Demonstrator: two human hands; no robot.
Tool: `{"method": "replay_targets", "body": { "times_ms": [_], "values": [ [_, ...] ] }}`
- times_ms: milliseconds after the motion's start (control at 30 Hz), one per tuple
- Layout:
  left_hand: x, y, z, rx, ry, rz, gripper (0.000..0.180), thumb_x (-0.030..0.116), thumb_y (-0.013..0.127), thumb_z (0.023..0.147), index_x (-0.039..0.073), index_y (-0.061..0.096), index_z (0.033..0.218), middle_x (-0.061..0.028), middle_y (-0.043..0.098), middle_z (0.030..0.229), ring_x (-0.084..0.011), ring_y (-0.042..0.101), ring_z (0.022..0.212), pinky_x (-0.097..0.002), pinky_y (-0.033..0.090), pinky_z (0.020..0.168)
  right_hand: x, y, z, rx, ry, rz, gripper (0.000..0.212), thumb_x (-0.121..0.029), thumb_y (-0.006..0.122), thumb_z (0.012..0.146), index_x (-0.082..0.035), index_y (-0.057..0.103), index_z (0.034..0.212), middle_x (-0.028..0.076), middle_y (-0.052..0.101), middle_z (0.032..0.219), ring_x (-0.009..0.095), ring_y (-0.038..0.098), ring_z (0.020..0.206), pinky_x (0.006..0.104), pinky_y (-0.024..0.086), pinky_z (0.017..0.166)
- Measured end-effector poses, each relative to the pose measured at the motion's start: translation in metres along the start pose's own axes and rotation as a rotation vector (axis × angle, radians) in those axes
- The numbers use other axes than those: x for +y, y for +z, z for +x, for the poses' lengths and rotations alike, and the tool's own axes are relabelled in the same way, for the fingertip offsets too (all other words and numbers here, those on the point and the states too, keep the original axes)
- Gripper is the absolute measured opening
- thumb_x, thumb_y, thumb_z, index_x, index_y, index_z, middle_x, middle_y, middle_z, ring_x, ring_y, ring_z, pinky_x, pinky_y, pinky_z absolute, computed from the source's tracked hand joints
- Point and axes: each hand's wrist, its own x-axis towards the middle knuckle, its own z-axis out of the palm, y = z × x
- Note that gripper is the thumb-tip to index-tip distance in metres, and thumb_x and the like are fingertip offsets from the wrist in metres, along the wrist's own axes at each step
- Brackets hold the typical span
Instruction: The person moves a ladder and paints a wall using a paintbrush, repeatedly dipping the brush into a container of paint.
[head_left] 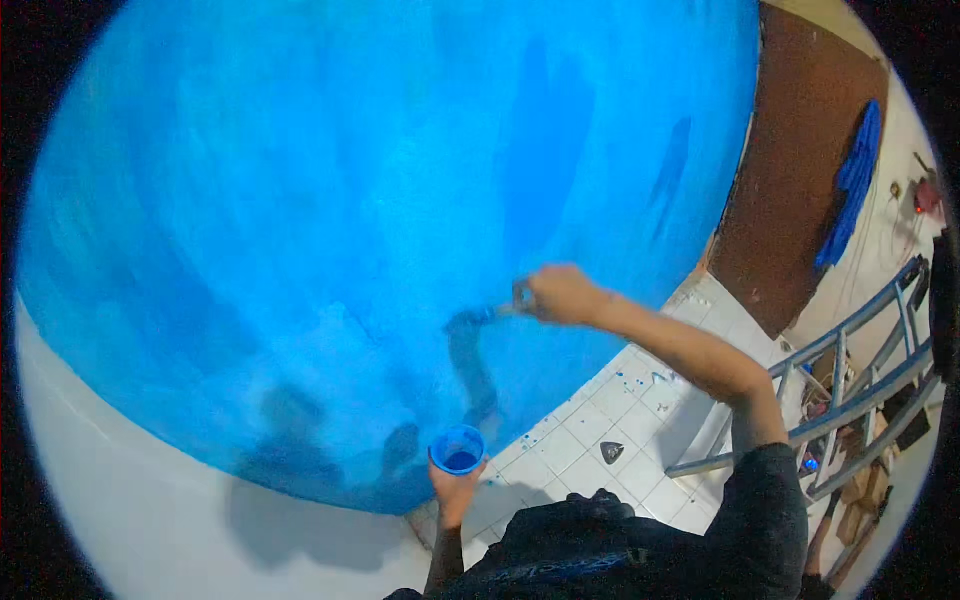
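Note:
A broad wall (400, 180) painted bright blue, with some darker blue patches, fills most of the head view. My right hand (565, 295) is closed round the handle of a paintbrush (503, 310), held out to the left. The brush's head is at the blue surface; whether the bristles touch it I cannot tell. Lower down, my left hand (455, 492) grips a small blue cup (437, 460) from below. Dark blue paint (460, 459) shows inside the cup, whose mouth faces up.
White floor tiles (560, 445) with blue spatters run along the wall's foot, with a dark triangular object (612, 453) on them. A metal ladder (850, 400) leans at the right. Beyond are a brown panel (800, 150) and a hanging blue cloth (853, 185). An unpainted white wall (110, 440) lies lower left.

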Motion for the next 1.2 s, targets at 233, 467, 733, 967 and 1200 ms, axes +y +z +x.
{"method": "replay_targets", "body": {
  "times_ms": [233,467,733,967,1200],
  "values": [
    [0.018,-0.009,-0.024,-0.017,-0.067,0.088,0.059,0.013,0.083,0.060,0.002,0.050,0.108,-0.0093,0.059,0.101,-0.0208,0.058,0.092,-0.0359,0.046,0.084,-0.033,-0.186,0.052,0.780,-0.134,-0.444,0.011,-0.023,0.055,0.086,-0.014,0.060,0.090,0.014,0.061,0.069,0.033,0.060,0.063,0.0450,0.046,0.053],
    [0.020,-0.017,-0.042,-0.007,-0.101,0.101,0.063,0.010,0.084,0.058,0.002,0.049,0.110,-0.0091,0.059,0.102,-0.0200,0.058,0.094,-0.0348,0.046,0.084,-0.069,-0.107,0.033,0.835,-0.025,-0.446,0.033,-0.008,0.049,0.084,-0.011,0.049,0.116,0.014,0.058,0.072,0.032,0.055,0.051,0.0418,0.045,0.043],
    [-0.012,-0.038,-0.035,0.098,-0.014,0.066,0.060,0.009,0.082,0.059,0.003,0.049,0.108,-0.0093,0.059,0.101,-0.0201,0.058,0.092,-0.0344,0.046,0.082,-0.093,-0.015,-0.004,0.371,-0.072,-0.106,0.026,-0.011,0.053,0.081,-0.009,0.055,0.108,0.018,0.056,0.065,0.035,0.058,0.053,0.0454,0.045,0.047],
    [0.041,-0.033,-0.031,0.140,-0.001,0.143,0.063,0.015,0.085,0.059,0.002,0.049,0.109,-0.0099,0.060,0.100,-0.0198,0.058,0.092,-0.0351,0.046,0.083,-0.067,-0.155,0.063,0.561,-0.145,-0.052,0.037,-0.036,0.059,0.084,0.000,0.061,0.075,0.021,0.059,0.065,0.040,0.059,0.065,0.0481,0.046,0.060],
    [0.009,-0.048,-0.046,0.146,0.007,0.124,0.061,0.014,0.082,0.061,0.003,0.049,0.110,-0.0101,0.059,0.102,-0.0197,0.058,0.092,-0.0346,0.047,0.082,-0.081,-0.127,0.053,0.929,-0.090,0.004,0.007,-0.009,0.053,0.085,-0.007,0.054,0.092,0.020,0.058,0.067,0.038,0.058,0.059,0.0449,0.044,0.050]
  ]
}}
